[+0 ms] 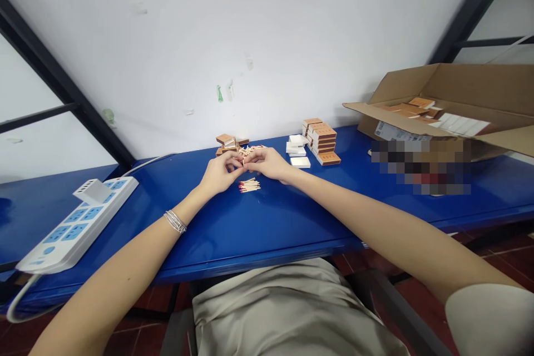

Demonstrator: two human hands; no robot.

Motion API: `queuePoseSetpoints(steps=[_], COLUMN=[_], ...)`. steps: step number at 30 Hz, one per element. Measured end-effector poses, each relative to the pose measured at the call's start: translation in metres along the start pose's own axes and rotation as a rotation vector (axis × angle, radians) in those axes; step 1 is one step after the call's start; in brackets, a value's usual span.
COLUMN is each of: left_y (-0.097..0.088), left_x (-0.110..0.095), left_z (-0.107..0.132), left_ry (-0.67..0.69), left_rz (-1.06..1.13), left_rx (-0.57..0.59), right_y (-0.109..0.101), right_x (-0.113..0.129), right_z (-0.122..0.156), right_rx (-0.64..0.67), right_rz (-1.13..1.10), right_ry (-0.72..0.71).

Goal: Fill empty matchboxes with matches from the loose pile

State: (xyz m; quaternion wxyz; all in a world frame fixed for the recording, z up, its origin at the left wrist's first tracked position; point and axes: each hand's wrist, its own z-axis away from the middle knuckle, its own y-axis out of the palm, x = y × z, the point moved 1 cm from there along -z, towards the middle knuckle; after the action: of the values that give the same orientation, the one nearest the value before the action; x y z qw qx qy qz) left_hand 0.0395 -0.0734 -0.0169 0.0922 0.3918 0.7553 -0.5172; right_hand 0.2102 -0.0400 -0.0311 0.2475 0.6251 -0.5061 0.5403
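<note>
Lower left of the frame: a white power strip (77,225) with blue sockets, lying at an angle on the blue counter (267,233), a white multi-port charger (94,191) resting at its far end and a pale cable (16,306) curling past the counter's near edge. Above, at upper left, black metal framing (54,78) against a white wall (250,39). Toward the centre, a bare forearm with a silver bracelet (175,222) at the wrist, ending in the left hand (221,172), fingers curled and closed in a pinch on a small bunch of loose matchsticks (250,150), partly hidden by the fingertips. Just beside it, fingertips nearly meeting, the right hand (267,162), also closed in a pinch on the same bunch. Just behind the hands, a small pile of brown matchboxes (225,142). Just below them on the counter, a little heap of red-tipped matchsticks (249,184), touching neither hand. Further right, white inner trays (297,150), then a tall stack of brown matchboxes (323,142). At far right, an open cardboard box (442,89) with flat brown boxes (411,110) inside, and below it a pixelated patch (421,167) hiding whatever lies there.
</note>
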Motion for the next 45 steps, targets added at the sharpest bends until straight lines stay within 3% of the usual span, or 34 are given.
queuePoseSetpoints(steps=[5,10,14,20,22,28,38,45], left_y=[0.000,-0.003,-0.003,-0.001,0.000,0.002,0.002,0.001], left_x=[-0.006,0.003,0.013,0.016,0.016,0.013,0.012,0.016], left_z=[0.002,0.000,-0.003,-0.003,-0.003,-0.002,-0.002,-0.002], left_ry=[0.029,-0.011,-0.063,-0.042,-0.007,0.008,-0.007,-0.040], left_rz=[-0.043,-0.101,-0.184,-0.194,-0.198,-0.180,-0.223,-0.256], left_rx=[-0.021,-0.005,0.010,0.080,0.116,0.193,0.192,0.155], right_y=[0.000,-0.009,-0.013,-0.008,-0.010,-0.026,-0.011,-0.018], right_x=[0.001,0.001,0.007,0.010,0.008,-0.011,-0.017,-0.016], right_z=[0.002,0.000,0.006,0.012,0.009,-0.004,-0.010,-0.008], right_rx=[0.008,-0.025,0.124,0.282,0.249,-0.024,-0.046,-0.102], right_rz=[-0.021,0.287,0.468,0.496,0.503,0.717,0.841,0.652], right_ry=[0.029,-0.136,-0.287,-0.237,-0.242,-0.215,-0.111,-0.046])
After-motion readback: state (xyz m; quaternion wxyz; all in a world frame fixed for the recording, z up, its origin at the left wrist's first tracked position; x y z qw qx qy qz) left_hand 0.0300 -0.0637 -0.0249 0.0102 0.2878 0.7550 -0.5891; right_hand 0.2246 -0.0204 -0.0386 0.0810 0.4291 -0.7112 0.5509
